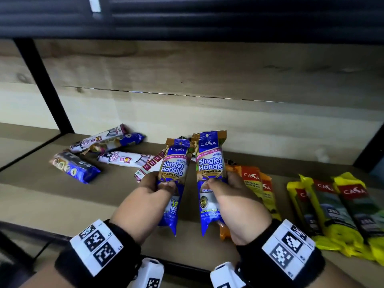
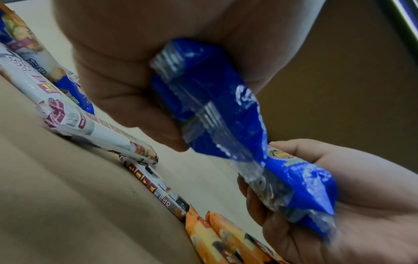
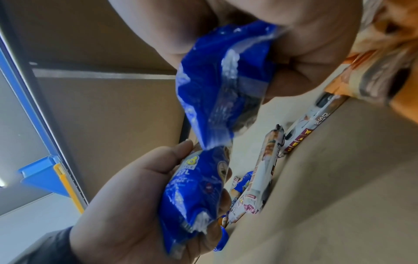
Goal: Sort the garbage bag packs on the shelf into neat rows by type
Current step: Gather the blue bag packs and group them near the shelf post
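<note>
Head view: both hands are holding blue "Singlet Handle" packs upright over the shelf point(image 1: 270, 142), side by side, not quite touching. Left hand point(image 1: 143, 202) is gripping the left blue pack point(image 1: 173, 169) around its middle; right hand point(image 1: 236, 202) is gripping the right blue pack point(image 1: 209, 163) the same way. The right hand and its pack are hiding part of the orange packs point(image 1: 252, 179) behind; two are showing, possibly a third, hard to tell. Yellow packs point(image 1: 332, 206), three counted, are lying in a row at the far right, their lower ends running out of frame. At back left a loose pile is sitting: white packs point(image 1: 122, 159), three as far as can be made out, overlapping, plus two more blue packs point(image 1: 76, 168), one partly buried. Bare shelf board is lying open along the back wall and at the front left. Wrist views are showing mostly palms and crumpled blue pack ends; print there is blurring
</note>
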